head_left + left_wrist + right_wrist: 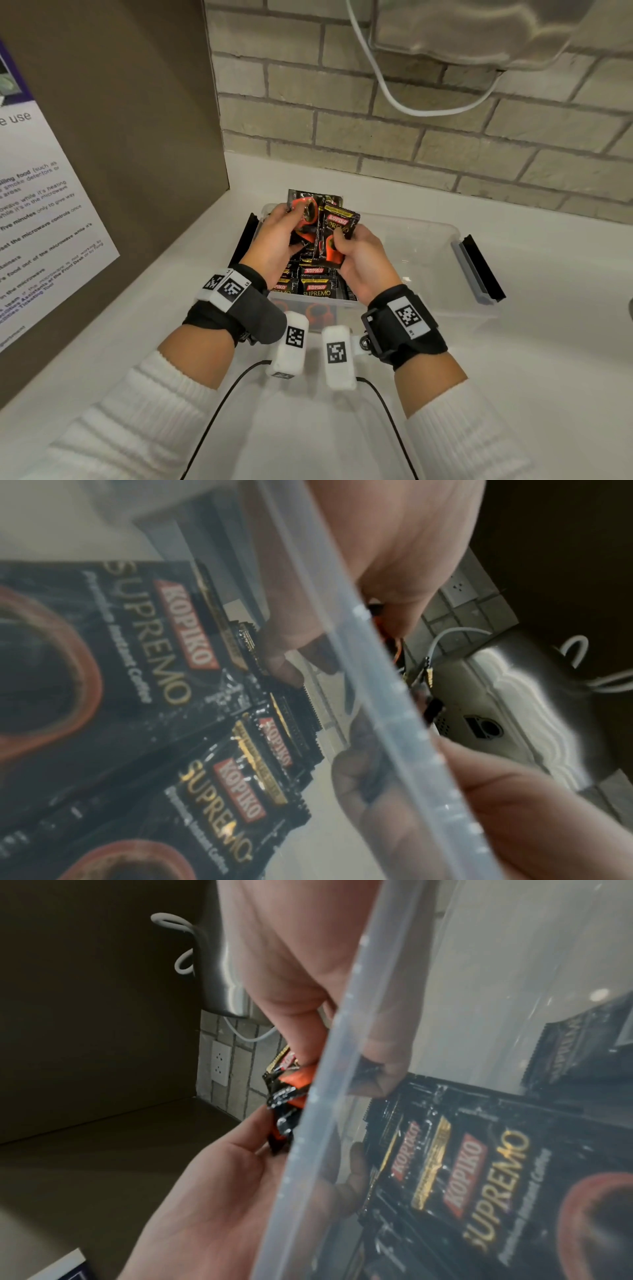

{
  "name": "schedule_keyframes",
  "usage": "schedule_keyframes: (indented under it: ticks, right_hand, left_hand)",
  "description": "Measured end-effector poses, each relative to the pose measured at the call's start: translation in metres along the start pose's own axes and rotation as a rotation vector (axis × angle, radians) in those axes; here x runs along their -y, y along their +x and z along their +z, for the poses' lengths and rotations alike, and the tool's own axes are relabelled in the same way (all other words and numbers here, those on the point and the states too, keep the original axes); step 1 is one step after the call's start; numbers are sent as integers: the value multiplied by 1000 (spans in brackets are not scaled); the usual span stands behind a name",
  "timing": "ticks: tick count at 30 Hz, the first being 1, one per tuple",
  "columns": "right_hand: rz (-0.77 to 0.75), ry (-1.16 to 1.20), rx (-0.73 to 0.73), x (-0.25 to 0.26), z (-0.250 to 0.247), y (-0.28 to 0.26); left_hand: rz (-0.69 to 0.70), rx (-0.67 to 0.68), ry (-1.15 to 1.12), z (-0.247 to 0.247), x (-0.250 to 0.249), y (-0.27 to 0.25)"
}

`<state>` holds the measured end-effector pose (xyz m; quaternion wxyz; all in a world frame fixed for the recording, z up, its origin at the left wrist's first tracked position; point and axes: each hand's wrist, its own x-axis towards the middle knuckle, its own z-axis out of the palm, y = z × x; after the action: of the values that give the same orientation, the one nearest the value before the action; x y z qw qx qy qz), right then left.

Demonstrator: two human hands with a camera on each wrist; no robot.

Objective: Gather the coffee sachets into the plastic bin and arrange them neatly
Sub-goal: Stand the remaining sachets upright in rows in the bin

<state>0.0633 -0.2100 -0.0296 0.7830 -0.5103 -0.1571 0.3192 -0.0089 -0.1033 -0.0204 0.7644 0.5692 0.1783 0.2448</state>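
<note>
Over the left end of the clear plastic bin (428, 226), both hands hold one bunch of black and orange coffee sachets (318, 219) upright. My left hand (274, 236) grips the bunch's left side and my right hand (356, 253) pinches its right side, thumb on the front sachet. More sachets (315, 284) lie in overlapping rows on the bin floor under the hands. The left wrist view looks through the bin wall (377, 696) at those sachets (164, 642). In the right wrist view the held sachets (287, 1096) show above the rim (329, 1069), between my right hand (291, 961) and left hand (212, 1191).
The bin sits on a white counter (548, 342) against a brick wall (411, 144). A brown panel with a printed notice (44, 212) stands close on the left. A metal appliance (479, 31) and white cable (428, 109) hang above. Grey and black latches (476, 270) stick out from the bin's ends.
</note>
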Motion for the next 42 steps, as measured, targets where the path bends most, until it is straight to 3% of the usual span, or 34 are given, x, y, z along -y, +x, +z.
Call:
schedule_keyframes:
  ticks: [5,9,15,18,21,24,26,30,34,39,42]
  right_hand:
    - [-176,129,-149,4,-8,3]
    - [-205,285,-116,6,-13,6]
    - [-158,101,-180,3,-7,7]
    - [-185,152,-220,4,-5,7]
    - [-217,178,-138,4,-3,5]
    - [-255,-75,-76,1,2,1]
    - [-282,-301,-90,-1,7,0]
    - [-389,-621,-115,-5,12,2]
    - [-513,-908,-194,-6,16,0]
    - [-514,-1060,-168,-7,19,-2]
    - [-502,-1024,-124,-1,19,-7]
  left_hand:
    - [-37,110,265,4,2,-5]
    - [-19,149,383,5,3,-5]
    - [-68,208,318,5,-2,-10]
    - [-6,120,71,7,-4,-9]
    - [48,22,-23,9,-5,-6]
    - [27,10,-124,7,1,0]
    - [-72,61,-199,4,3,2]
    - [-191,292,-90,4,4,-2]
    - [-192,289,-86,2,-2,-3]
    - [-233,252,-135,1,-2,-1]
    - [-241,229,-189,-1,-3,-2]
